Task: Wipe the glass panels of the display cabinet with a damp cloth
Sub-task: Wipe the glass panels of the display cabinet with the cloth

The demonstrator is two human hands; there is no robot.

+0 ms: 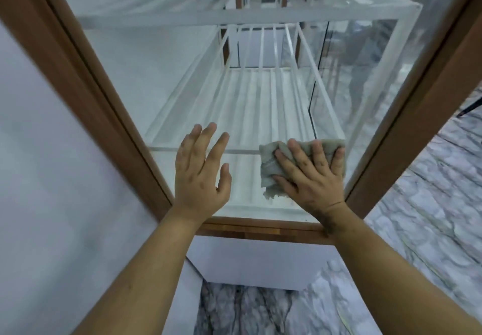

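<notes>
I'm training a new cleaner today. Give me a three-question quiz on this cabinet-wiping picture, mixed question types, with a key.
1. True or false: the left hand holds the cloth.
2. Which part of the glass panel is the right hand wiping? A) upper left B) lower right C) centre top
3. Fill in: the frame round the glass is made of ____.

Key: 1 false; 2 B; 3 wood.
</notes>
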